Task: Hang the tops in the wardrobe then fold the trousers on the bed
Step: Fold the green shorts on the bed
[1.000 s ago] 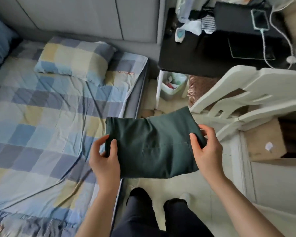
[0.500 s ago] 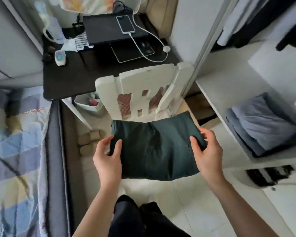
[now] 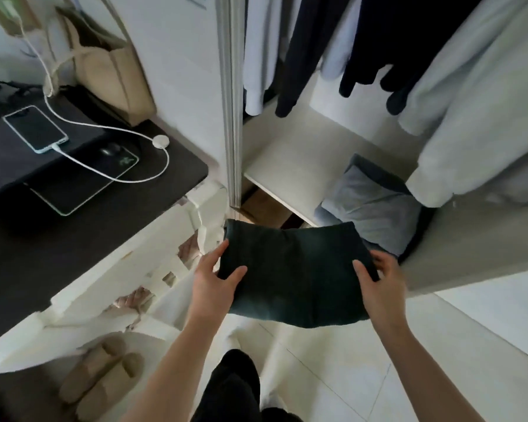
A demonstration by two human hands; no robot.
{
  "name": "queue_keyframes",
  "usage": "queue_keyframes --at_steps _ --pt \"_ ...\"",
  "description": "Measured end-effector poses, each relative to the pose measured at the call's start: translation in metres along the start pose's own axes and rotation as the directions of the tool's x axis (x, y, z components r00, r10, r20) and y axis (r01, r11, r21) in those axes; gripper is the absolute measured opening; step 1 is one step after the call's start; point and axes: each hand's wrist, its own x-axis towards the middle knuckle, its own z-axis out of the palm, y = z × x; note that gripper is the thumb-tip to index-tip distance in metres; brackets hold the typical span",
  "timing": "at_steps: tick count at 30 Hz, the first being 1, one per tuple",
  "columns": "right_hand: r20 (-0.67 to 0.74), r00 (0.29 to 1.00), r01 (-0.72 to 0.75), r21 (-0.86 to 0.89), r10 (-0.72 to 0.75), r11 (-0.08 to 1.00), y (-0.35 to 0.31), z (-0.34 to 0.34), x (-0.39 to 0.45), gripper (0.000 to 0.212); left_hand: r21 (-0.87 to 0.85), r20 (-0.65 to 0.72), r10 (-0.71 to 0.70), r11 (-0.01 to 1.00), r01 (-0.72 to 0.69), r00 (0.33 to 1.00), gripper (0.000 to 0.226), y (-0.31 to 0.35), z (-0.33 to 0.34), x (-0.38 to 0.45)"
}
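Note:
Folded dark green trousers (image 3: pixel 293 272) are held flat in the air in front of the open wardrobe. My left hand (image 3: pixel 214 284) grips their left edge, thumb on top. My right hand (image 3: pixel 378 284) grips the right edge the same way. Just beyond the trousers, a stack of folded grey-blue clothes (image 3: pixel 369 208) lies on the white wardrobe shelf (image 3: pixel 287 153). Above it hang light and dark tops (image 3: pixel 363 41). The bed is out of view.
A white chair (image 3: pixel 134 287) stands to the left, against a black desk (image 3: pixel 73 208) with a charging phone (image 3: pixel 35 129) and a beige bag (image 3: pixel 110 68). Slippers (image 3: pixel 101 379) lie on the floor under the chair. The wardrobe's metal door frame (image 3: pixel 232 102) rises between desk and shelf.
My view has swung right from the bed, past the chair, to the wardrobe. Both hands have kept their hold on the folded trousers, which are now near the shelf's stack.

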Motion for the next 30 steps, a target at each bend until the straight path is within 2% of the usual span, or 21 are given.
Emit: queue_keyframes --at_steps 6,11,13,16,18,21,23,24,25,26,27,28,30 --pt "-0.162 0.947 -0.268 0.074 0.277 0.961 0.014 -0.002 0.048 0.029 0.120 0.188 0.046 0.990 -0.070 0.981 0.054 0.038 0.051 0.083" --pt "-0.270 0.871 -0.374 0.175 0.410 0.911 0.029 -0.014 0.092 0.030 0.091 0.316 0.079 0.989 -0.113 0.946 0.054 0.065 0.115 0.130" --pt "-0.298 0.836 -0.403 0.237 0.461 0.884 0.035 -0.018 0.113 0.032 0.040 0.368 0.064 0.996 -0.085 0.927 0.054 0.073 0.140 0.146" --pt "-0.353 0.801 -0.368 0.345 0.483 0.863 0.047 -0.026 0.145 0.037 0.003 0.396 0.112 0.992 -0.123 0.911 0.053 0.093 0.181 0.168" --pt "-0.432 0.788 -0.265 0.404 0.438 0.876 0.046 -0.030 0.165 0.027 -0.029 0.408 0.153 0.987 -0.155 0.900 0.059 0.112 0.208 0.185" --pt "-0.582 0.730 -0.148 0.375 0.357 0.915 0.048 -0.037 0.200 0.022 -0.088 0.494 0.194 0.981 -0.174 0.847 0.067 0.130 0.246 0.211" --pt "-0.595 0.733 -0.185 0.295 0.331 0.938 0.061 -0.034 0.220 0.034 0.025 0.580 0.222 0.957 -0.289 0.784 0.071 0.125 0.273 0.227" --pt "-0.582 0.754 -0.212 0.223 0.304 0.952 0.071 -0.031 0.229 0.039 0.159 0.647 0.228 0.893 -0.422 0.727 0.074 0.117 0.285 0.236" --pt "-0.543 0.788 -0.254 0.144 0.290 0.957 0.081 -0.026 0.234 0.043 0.333 0.723 0.181 0.754 -0.566 0.667 0.078 0.107 0.292 0.241" --pt "-0.494 0.821 -0.301 0.051 0.286 0.952 0.090 -0.022 0.236 0.044 0.471 0.780 0.110 0.547 -0.693 0.616 0.081 0.094 0.297 0.245" --pt "-0.449 0.849 -0.345 -0.069 0.280 0.936 0.098 -0.016 0.237 0.043 0.522 0.820 0.035 0.361 -0.773 0.571 0.085 0.079 0.302 0.246" --pt "-0.429 0.870 -0.357 -0.202 0.245 0.912 0.104 -0.012 0.238 0.040 0.520 0.847 -0.015 0.236 -0.821 0.532 0.089 0.066 0.304 0.245" --pt "-0.404 0.904 -0.312 -0.393 0.142 0.865 0.113 -0.006 0.236 0.033 0.510 0.859 -0.011 0.101 -0.854 0.512 0.093 0.047 0.302 0.240"
